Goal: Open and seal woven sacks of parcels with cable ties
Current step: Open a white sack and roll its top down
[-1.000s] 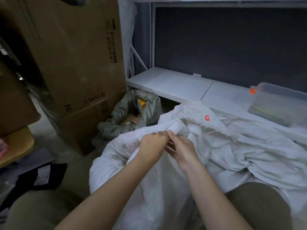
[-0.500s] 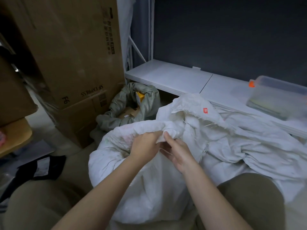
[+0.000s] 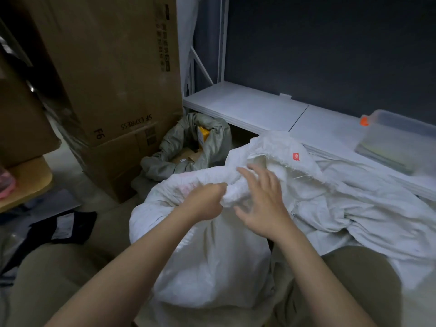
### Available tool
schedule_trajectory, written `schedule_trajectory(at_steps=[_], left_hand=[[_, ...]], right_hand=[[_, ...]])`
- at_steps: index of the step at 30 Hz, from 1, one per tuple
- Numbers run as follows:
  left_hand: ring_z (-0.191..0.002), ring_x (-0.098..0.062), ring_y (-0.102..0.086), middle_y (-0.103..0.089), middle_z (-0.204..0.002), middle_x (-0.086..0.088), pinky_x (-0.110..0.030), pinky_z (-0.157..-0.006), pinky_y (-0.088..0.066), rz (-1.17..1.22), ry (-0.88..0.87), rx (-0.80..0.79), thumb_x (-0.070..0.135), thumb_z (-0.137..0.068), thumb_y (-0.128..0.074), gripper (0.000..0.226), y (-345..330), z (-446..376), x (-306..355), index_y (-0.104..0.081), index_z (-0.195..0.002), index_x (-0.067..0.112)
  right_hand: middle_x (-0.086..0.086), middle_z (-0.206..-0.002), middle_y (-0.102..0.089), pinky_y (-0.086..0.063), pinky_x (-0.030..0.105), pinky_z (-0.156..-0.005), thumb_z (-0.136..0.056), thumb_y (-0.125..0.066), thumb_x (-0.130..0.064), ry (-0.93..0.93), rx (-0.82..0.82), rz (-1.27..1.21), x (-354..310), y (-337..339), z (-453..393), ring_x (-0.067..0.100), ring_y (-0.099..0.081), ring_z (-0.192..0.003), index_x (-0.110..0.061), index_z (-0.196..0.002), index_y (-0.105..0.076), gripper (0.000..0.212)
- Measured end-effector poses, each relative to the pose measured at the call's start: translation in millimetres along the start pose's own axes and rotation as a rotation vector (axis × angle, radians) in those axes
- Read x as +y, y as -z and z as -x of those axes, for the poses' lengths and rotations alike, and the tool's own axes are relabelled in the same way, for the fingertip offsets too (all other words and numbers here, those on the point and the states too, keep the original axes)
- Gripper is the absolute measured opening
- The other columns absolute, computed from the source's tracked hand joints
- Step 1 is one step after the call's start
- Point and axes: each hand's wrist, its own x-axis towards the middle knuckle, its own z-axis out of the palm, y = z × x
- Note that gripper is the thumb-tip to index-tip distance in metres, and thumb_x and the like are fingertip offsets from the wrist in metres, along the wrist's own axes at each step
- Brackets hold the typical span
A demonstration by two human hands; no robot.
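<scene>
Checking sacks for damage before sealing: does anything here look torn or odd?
The white woven sack has a frayed mouth edge with loose threads near its small red label. The left hand grips the bunched neck; the right hand is spread open beside it.

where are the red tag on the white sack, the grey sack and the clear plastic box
red tag (image 3: 295,156), head view, middle of the tag
grey sack (image 3: 173,142), head view, its rolled left rim
clear plastic box (image 3: 398,135), head view, its near side wall

White shelf (image 3: 250,107) bears a clear plastic box (image 3: 398,140).
</scene>
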Motion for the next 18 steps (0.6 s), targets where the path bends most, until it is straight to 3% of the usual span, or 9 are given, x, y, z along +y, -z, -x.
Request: schedule_trajectory(at_steps=[1, 2, 3, 5, 9, 13, 15, 18], left_hand=[[-0.101, -0.027, -0.059, -0.061, -0.111, -0.01, -0.038, -0.083, -0.048, -0.011, -0.029, -0.042, 0.011, -0.093, -0.046, 0.026, 1.3, -0.9, 2.2, -0.052, -0.118, 0.007], [-0.098, -0.027, -0.06, -0.062, -0.109, -0.01, -0.037, -0.08, -0.049, -0.004, -0.056, -0.072, 0.009, -0.093, -0.046, 0.025, 2.5, -2.0, 3.6, -0.054, -0.116, 0.006], [-0.096, -0.027, -0.061, -0.063, -0.106, -0.01, -0.037, -0.078, -0.049, 0.02, -0.072, -0.09, 0.008, -0.092, -0.046, 0.024, 2.5, -1.4, 3.8, -0.056, -0.113, 0.006], [-0.098, -0.026, -0.06, -0.064, -0.106, -0.007, -0.035, -0.074, -0.047, 0.075, -0.047, -0.049, 0.011, -0.091, -0.047, 0.024, 2.3, 2.7, 0.4, -0.058, -0.112, 0.009], [-0.09, -0.021, -0.06, -0.066, -0.1, 0.0, -0.029, -0.064, -0.037, -0.018, 0.088, 0.265, 0.032, -0.088, -0.056, 0.026, 16.8, 13.0, -11.4, -0.059, -0.11, 0.019], [-0.085, -0.028, -0.062, -0.067, -0.093, -0.008, -0.03, -0.059, -0.034, -0.287, -0.064, 0.512, 0.028, -0.088, -0.059, 0.023, 29.6, 13.7, -19.4, -0.063, -0.106, 0.014], [-0.098, -0.023, -0.06, -0.065, -0.109, -0.005, -0.032, -0.069, -0.044, -0.113, -0.109, 0.411, 0.031, -0.09, -0.059, 0.032, 30.6, 13.7, -23.8, -0.058, -0.12, 0.018], [-0.124, -0.011, -0.045, -0.047, -0.134, 0.007, -0.026, -0.101, -0.038, 0.533, 0.048, -0.098, 0.048, -0.089, -0.057, 0.063, 35.4, 16.7, -26.4, -0.037, -0.143, 0.023]], right_hand=[[-0.001, -0.139, -0.04, -0.005, 0.034, -0.117, -0.075, -0.068, -0.025, 0.143, -0.101, 0.101, 4.6, -4.4, -1.0, 0.018, -0.024, -0.135, -0.022, -0.135, -0.045, 0.065], [0.0, -0.135, -0.049, -0.007, 0.033, -0.117, -0.076, -0.065, -0.021, 0.212, -0.184, 0.145, 7.0, -5.5, -5.7, 0.02, -0.032, -0.134, -0.02, -0.132, -0.049, 0.058], [0.001, -0.127, -0.057, -0.019, 0.03, -0.112, -0.078, -0.062, -0.015, 0.211, -0.247, 0.144, 8.1, -4.1, -10.7, 0.021, -0.042, -0.127, -0.019, -0.128, -0.052, 0.051], [0.001, -0.116, -0.065, -0.04, 0.03, -0.088, -0.084, -0.054, -0.008, 0.179, -0.305, 0.121, 6.4, 2.4, -20.3, 0.023, -0.055, -0.11, -0.019, -0.124, -0.057, 0.042], [0.003, -0.109, -0.065, -0.033, 0.029, -0.062, -0.093, -0.045, -0.01, 0.166, -0.402, 0.153, 2.5, 8.3, -39.1, 0.023, -0.057, -0.094, -0.02, -0.12, -0.057, 0.031], [0.003, -0.115, -0.062, -0.042, 0.036, -0.072, -0.097, -0.039, -0.011, 0.158, -0.381, 0.098, 0.9, 9.7, -52.4, 0.027, -0.058, -0.098, -0.028, -0.137, -0.043, 0.044], [0.003, -0.117, -0.058, -0.041, 0.035, -0.071, -0.095, -0.038, -0.01, 0.194, -0.367, 0.18, 4.5, 8.2, -52.5, 0.027, -0.057, -0.098, -0.035, -0.144, -0.035, 0.055], [0.007, -0.096, -0.055, -0.032, 0.031, -0.059, -0.087, -0.052, -0.003, 0.262, -0.299, 0.289, 13.1, 5.1, -44.0, 0.029, -0.059, -0.081, -0.034, -0.146, -0.036, 0.069]])
